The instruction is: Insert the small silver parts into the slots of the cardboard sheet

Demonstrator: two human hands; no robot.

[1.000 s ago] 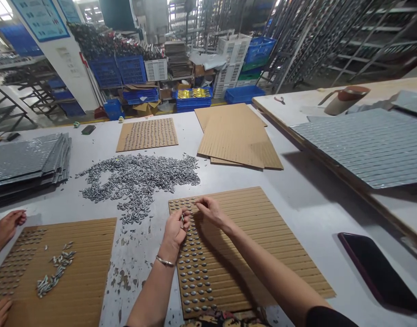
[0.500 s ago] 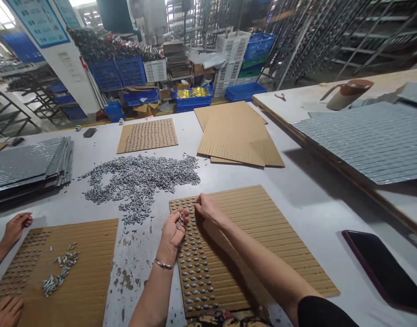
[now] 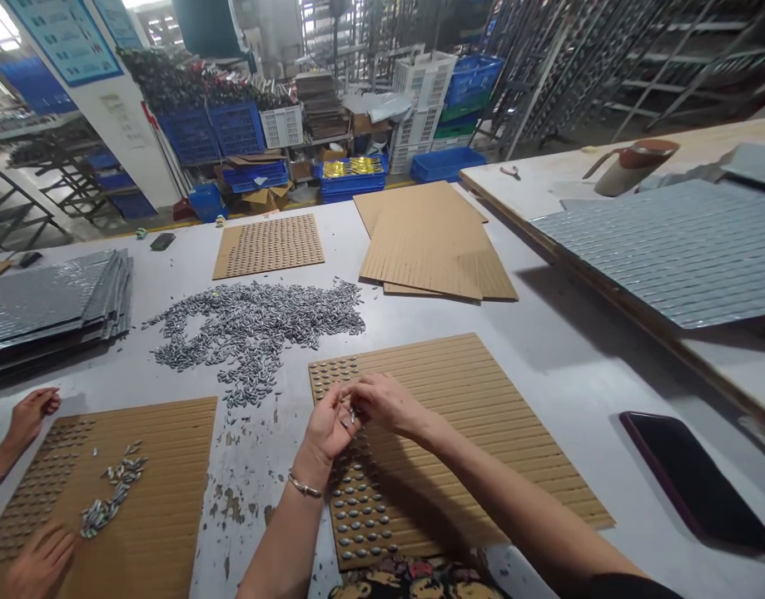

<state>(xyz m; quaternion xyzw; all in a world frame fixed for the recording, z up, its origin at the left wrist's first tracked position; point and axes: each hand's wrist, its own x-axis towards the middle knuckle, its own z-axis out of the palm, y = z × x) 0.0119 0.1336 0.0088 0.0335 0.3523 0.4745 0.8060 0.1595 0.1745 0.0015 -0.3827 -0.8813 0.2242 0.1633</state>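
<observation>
A warehouse desk [image 3: 544,349] carries a heap of small metal pieces [image 3: 257,324] and a slotted cardboard sheet [image 3: 482,433]. Over that sheet's filled left rows, the left hand [image 3: 325,424] and right hand [image 3: 382,401] meet, fingers pinched together on small metal pieces. A co-worker's hands rest at the neighbouring sheet [image 3: 151,491].

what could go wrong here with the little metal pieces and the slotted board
The left hand and right hand meet over the slotted board, passing small metal pieces; one might slip and fall among the filled rows. The right forearm lies across the board and may nudge seated pieces. The loose pile sits close, so strays could roll onto the board.
</observation>
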